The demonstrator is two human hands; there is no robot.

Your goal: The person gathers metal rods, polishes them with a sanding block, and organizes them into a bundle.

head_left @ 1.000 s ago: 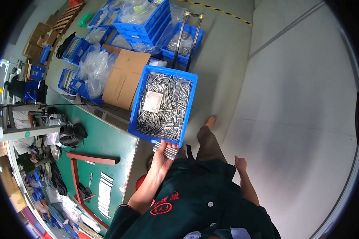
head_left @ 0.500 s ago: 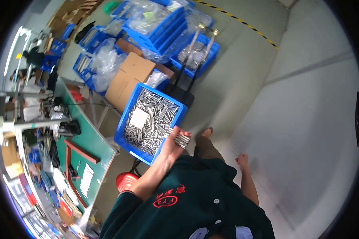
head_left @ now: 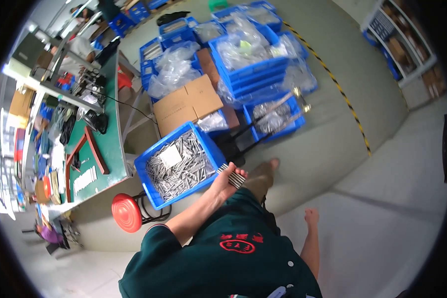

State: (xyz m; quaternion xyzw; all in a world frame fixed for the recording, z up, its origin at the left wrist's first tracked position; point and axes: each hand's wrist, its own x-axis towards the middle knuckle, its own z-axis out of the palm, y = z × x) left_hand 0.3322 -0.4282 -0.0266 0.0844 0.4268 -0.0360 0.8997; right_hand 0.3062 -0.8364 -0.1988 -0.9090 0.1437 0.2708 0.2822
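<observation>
My left hand (head_left: 222, 185) is closed around a bundle of slim metal pins (head_left: 237, 180), which lie side by side and stick out past the fingers. The hand is at the near right corner of a blue plastic crate (head_left: 211, 147). Many loose, shiny metal pins (head_left: 192, 166) fill that crate, with a square white paper (head_left: 171, 156) lying on top of them. My right hand (head_left: 311, 215) hangs low at my right side, away from the crate. Its fingers are curled in, and nothing shows in them.
A red round stool (head_left: 126, 212) stands near left, beside a green-topped workbench (head_left: 113, 149) bearing a brown frame (head_left: 95, 151) and white strips. Beyond the crate are a cardboard box (head_left: 188, 104), stacked blue crates (head_left: 256, 74) and a hand truck (head_left: 278, 119). Shelves (head_left: 402, 42) stand far right.
My view has turned, bringing the far-right shelves and more of the red stool into sight. My left hand still grips the pins beside the crate; my right hand remains low and curled.
</observation>
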